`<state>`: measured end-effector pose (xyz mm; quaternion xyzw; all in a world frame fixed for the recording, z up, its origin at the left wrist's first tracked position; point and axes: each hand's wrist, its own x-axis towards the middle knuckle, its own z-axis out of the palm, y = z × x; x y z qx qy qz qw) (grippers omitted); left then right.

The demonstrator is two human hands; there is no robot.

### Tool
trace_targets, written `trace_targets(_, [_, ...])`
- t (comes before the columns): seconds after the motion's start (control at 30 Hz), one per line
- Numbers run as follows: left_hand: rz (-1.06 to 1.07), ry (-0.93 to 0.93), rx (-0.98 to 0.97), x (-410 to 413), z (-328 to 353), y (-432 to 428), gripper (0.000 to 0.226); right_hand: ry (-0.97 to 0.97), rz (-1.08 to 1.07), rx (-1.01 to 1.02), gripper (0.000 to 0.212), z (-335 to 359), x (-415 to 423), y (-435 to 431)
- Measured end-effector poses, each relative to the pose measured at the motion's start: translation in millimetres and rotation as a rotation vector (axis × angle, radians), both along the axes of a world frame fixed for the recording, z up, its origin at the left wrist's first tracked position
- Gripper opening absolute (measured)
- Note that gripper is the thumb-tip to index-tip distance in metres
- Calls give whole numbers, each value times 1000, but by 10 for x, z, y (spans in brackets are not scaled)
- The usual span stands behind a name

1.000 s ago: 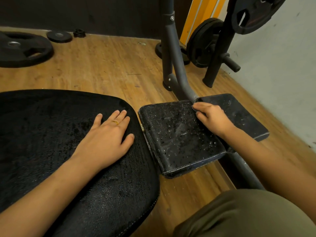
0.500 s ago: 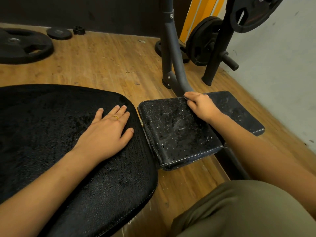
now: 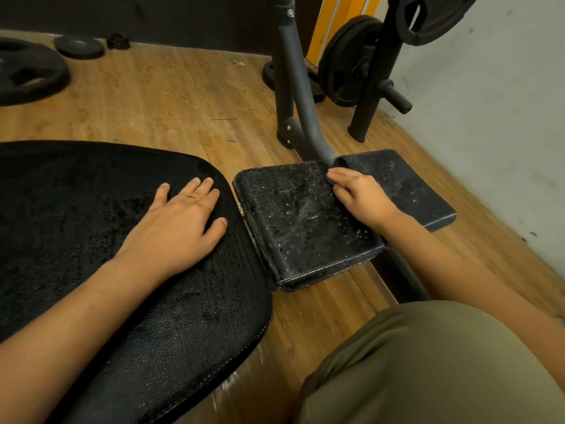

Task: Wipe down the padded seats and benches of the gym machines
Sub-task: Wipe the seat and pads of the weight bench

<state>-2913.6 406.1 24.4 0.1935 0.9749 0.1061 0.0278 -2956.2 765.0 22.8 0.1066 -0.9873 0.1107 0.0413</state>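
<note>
While left hand (image 3: 180, 218) lies flat on bench (image 3: 91, 240), right hand's (image 3: 360, 198) curled grip is unreadable.

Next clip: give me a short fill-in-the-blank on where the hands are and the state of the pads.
1. The left hand lies flat on the large ____ seat pad.
2. A ____ sits on one finger of the left hand.
3. The right hand rests on the small square pad, which is speckled with ____.
4. Weight plates lie on the ____ floor.

Missing words: black; ring; droplets; wooden
</note>
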Motion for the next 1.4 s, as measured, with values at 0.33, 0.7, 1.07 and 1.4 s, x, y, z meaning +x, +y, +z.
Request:
trace_targets(0.33, [-25,-7,2,22,2,-33,65,-5,-10,26,37,49,941,111])
trace_targets(0.7, [-30,8,-19,53,13,-19,65,30,-51,-34,37,-4,792,48])
trace_targets(1.07, [-33,10,-9,13,-17,-21,65,178,-11,12,38,-64,1407,262])
trace_targets(1.4, [-35,19,-24,36,-14,-23,65,243,471,-33,34,-176,1390,-353])
